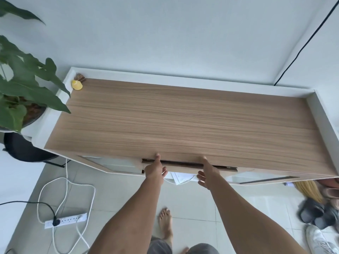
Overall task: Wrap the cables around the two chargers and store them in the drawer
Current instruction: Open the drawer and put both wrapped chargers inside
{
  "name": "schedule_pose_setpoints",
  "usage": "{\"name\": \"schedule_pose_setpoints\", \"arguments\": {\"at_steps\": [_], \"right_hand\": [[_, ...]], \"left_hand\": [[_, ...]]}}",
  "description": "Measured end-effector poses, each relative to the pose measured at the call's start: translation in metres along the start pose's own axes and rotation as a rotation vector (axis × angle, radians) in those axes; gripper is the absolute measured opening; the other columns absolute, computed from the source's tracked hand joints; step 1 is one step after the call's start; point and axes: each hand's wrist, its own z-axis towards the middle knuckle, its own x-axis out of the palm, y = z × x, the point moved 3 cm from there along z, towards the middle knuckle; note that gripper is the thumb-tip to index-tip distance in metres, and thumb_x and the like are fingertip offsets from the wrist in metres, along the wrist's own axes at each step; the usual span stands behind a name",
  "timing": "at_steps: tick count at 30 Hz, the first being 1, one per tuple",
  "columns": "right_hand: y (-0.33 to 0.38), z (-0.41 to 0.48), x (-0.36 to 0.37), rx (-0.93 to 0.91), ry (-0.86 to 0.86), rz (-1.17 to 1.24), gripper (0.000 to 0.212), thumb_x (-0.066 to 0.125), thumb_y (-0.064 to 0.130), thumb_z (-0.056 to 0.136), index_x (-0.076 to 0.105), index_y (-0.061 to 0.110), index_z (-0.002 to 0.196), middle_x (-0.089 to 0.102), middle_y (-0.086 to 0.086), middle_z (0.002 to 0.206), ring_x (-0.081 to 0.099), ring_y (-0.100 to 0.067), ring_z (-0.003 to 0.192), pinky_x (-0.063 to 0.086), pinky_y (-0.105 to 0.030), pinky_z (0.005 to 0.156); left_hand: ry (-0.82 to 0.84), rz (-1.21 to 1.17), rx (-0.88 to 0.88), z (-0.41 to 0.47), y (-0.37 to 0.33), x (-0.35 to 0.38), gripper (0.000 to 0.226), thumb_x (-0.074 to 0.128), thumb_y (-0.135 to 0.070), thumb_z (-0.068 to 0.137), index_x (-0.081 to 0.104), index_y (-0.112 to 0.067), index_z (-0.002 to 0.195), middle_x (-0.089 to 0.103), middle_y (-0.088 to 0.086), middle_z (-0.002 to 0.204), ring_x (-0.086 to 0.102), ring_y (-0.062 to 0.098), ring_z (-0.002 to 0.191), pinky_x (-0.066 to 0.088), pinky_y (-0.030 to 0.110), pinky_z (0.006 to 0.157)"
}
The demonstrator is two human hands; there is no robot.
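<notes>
The left hand (155,169) and the right hand (207,173) were set apart on the front of a shallow wood-fronted drawer (183,165), one near each end of its dark slot. Each had a fingertip reaching up to the edge of the light brown wood-grain cabinet top (183,121), and the other fingers hung loose and spread, gripping nothing. The drawer stood out only slightly from the cabinet, directly between the two hands. Where the two chargers lay I could not tell.

Just under the hands some white papers (178,177) showed below the drawer front. Nearer the person than the hands, a bare foot (166,222) stood on the pale floor tiles.

Down and to the left of the left hand a white power strip (66,219) lay on the floor with a black plug (56,221) in it, and a white cable (66,182) looped loosely around it.

Far beyond the left hand, at the back left corner of the cabinet top, sat a small yellow object (77,85). Further left a green leafy potted plant (18,79) hung over the cabinet's side.

Right of the right hand, dark grey slippers (315,213) and a white shoe (319,241) lay on the floor. High on the wall beyond that hand ran a thin black cable (308,39)
</notes>
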Motion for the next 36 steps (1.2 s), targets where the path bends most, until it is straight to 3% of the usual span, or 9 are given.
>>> {"name": "schedule_pose_setpoints", "arguments": {"at_steps": [2,6,8,15,19,22,27,31,36], "right_hand": [[0.004,0.004,0.004,-0.011,-0.029,-0.011,0.040,0.058,0.053,0.085,0.050,0.014,0.078,0.061,-0.008,0.081,0.063,-0.026,0.079,0.051,-0.043,0.082],[0.007,0.011,0.012,-0.035,-0.076,-0.026,0.039,0.048,0.048,0.091,0.055,0.009,0.084,0.063,-0.007,0.071,0.062,-0.029,0.073,0.053,-0.045,0.086],[0.009,0.012,0.013,-0.037,-0.090,-0.020,0.036,0.049,0.043,0.091,0.055,0.009,0.079,0.064,-0.005,0.067,0.063,-0.026,0.070,0.053,-0.046,0.088],[0.013,0.017,0.011,-0.046,-0.086,-0.003,0.032,0.052,0.035,0.093,0.052,0.009,0.073,0.065,-0.004,0.067,0.063,-0.025,0.076,0.052,-0.045,0.092],[0.012,0.015,0.008,-0.061,-0.042,-0.020,0.031,0.050,0.036,0.094,0.056,0.009,0.080,0.066,-0.006,0.071,0.065,-0.021,0.068,0.057,-0.039,0.078],[0.015,0.009,-0.002,-0.141,-0.023,-0.233,0.043,0.036,0.037,0.097,0.060,0.003,0.083,0.068,-0.012,0.068,0.062,-0.025,0.056,0.047,-0.030,0.054],[0.049,-0.002,-0.019,-0.576,-0.227,-0.812,0.040,0.026,0.023,0.096,0.060,0.002,0.095,0.065,-0.019,0.101,0.056,-0.035,0.093,0.038,-0.035,0.074],[0.078,-0.005,-0.016,-0.825,-0.235,-0.708,0.032,0.033,0.030,0.096,0.052,0.013,0.077,0.063,-0.016,0.090,0.052,-0.032,0.082,0.039,-0.036,0.068],[0.088,0.008,-0.001,-1.137,-0.285,-0.866,0.043,0.040,0.034,0.098,0.043,0.014,0.135,0.046,-0.008,0.138,0.040,-0.029,0.127,0.033,-0.043,0.106]], "left_hand": [[-0.026,-0.006,0.020,0.004,-0.003,0.005,0.056,0.065,-0.044,0.088,0.057,0.004,0.115,0.059,0.008,0.070,0.059,0.017,0.055,0.061,0.036,0.075],[-0.059,-0.001,0.043,0.005,-0.005,0.011,0.055,0.060,-0.044,0.091,0.051,0.002,0.119,0.071,0.015,0.100,0.064,0.017,0.055,0.046,0.017,0.037],[-0.054,0.013,0.041,0.006,-0.006,0.013,0.052,0.059,-0.040,0.093,0.052,0.005,0.119,0.070,0.018,0.107,0.065,0.018,0.057,0.041,0.014,0.033],[-0.061,0.030,0.080,0.008,-0.007,0.017,0.051,0.058,-0.033,0.094,0.045,0.006,0.124,0.062,0.022,0.118,0.067,0.028,0.072,0.044,0.015,0.034],[-0.040,0.211,0.131,-0.001,-0.012,0.010,0.046,0.051,-0.036,0.097,0.056,0.006,0.115,0.066,0.016,0.093,0.066,0.025,0.058,0.058,0.028,0.055],[-0.274,0.866,0.448,-0.026,-0.025,-0.001,0.047,0.036,-0.038,0.099,0.068,-0.004,0.096,0.070,0.017,0.095,0.066,0.037,0.089,0.049,0.038,0.076],[-0.183,1.032,0.989,-0.041,-0.044,0.023,0.040,0.041,-0.031,0.098,0.046,-0.015,0.062,0.063,0.009,0.065,0.061,0.038,0.070,0.037,0.033,0.057],[-0.081,1.118,1.289,-0.032,-0.066,0.049,0.025,0.045,-0.030,0.096,0.056,-0.014,0.082,0.065,0.002,0.079,0.060,0.025,0.077,0.047,0.034,0.063],[-0.042,1.424,1.543,-0.019,-0.073,0.070,0.042,0.037,-0.045,0.094,0.057,-0.022,0.122,0.061,0.004,0.115,0.054,0.025,0.107,0.046,0.042,0.088]]}}
